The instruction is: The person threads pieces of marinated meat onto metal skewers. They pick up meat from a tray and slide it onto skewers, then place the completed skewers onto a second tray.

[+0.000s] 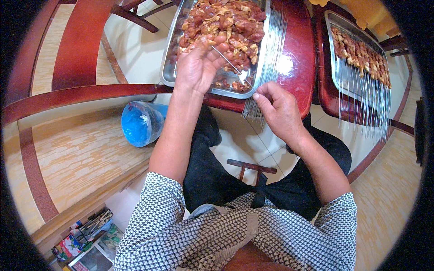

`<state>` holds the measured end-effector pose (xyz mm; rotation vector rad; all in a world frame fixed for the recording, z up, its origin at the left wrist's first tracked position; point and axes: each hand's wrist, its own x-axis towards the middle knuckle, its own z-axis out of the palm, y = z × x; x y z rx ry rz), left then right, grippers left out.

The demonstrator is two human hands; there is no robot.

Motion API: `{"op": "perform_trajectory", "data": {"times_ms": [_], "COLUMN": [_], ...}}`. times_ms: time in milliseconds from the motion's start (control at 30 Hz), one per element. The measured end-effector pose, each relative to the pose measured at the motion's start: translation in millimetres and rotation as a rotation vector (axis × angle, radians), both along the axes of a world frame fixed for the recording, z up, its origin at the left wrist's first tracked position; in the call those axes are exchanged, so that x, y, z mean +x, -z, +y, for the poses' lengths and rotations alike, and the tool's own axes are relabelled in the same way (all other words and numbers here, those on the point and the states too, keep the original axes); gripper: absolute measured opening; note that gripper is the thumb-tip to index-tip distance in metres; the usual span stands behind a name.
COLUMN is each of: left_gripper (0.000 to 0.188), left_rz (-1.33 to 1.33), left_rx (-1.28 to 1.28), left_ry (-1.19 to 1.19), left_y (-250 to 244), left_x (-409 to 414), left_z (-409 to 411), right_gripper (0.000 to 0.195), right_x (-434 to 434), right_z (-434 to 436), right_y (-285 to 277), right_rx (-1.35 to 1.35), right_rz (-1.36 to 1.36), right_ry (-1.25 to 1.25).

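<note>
My left hand [200, 64], palm up over a metal tray [166, 73] of raw marinated meat pieces [227, 23], holds a small piece of meat between thumb and fingers. A thin metal skewer [232, 65] runs from that piece down to my right hand [278, 108], whose thumb and forefinger pinch its lower end. Beside the tray's right edge lies a row of bare metal skewers [274, 44], their ends jutting over the stool's front edge. On the right, a second metal tray [334, 71] bears a row of loaded meat skewers [362, 57], their bare ends hanging over its edge.
Two dark red wooden stools [298, 67] hold the trays. A bin with a blue liner [135, 123] stands on the floor left of my knees. A curved red wooden rail [84, 98] crosses the left side. Boxes and packets [81, 240] are at the lower left.
</note>
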<state>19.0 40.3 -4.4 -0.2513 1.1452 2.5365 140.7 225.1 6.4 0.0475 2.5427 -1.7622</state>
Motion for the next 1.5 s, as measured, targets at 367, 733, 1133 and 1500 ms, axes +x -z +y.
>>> {"op": "perform_trajectory", "data": {"times_ms": [367, 733, 1133, 1500], "left_gripper": [0.018, 0.019, 0.019, 0.023], "left_rz": [0.006, -0.012, -0.017, -0.071], "left_rx": [0.137, 0.094, 0.117, 0.015], "left_ry": [0.087, 0.091, 0.191, 0.232], "left_y": [8.5, 2.8, 1.7, 0.8], "left_x": [1.7, 5.7, 9.5, 17.1], "left_z": [2.0, 7.4, 8.0, 19.1], "right_gripper": [0.012, 0.013, 0.012, 0.013], "right_x": [1.2, 0.7, -1.6, -0.5], "right_z": [1.6, -0.3, 0.7, -0.2], "right_y": [5.8, 3.0, 0.7, 5.1], "right_rx": [0.154, 0.0, 0.122, 0.117], "right_rz": [0.124, 0.025, 0.102, 0.09], "right_ry": [-0.019, 0.031, 0.018, 0.044]}}
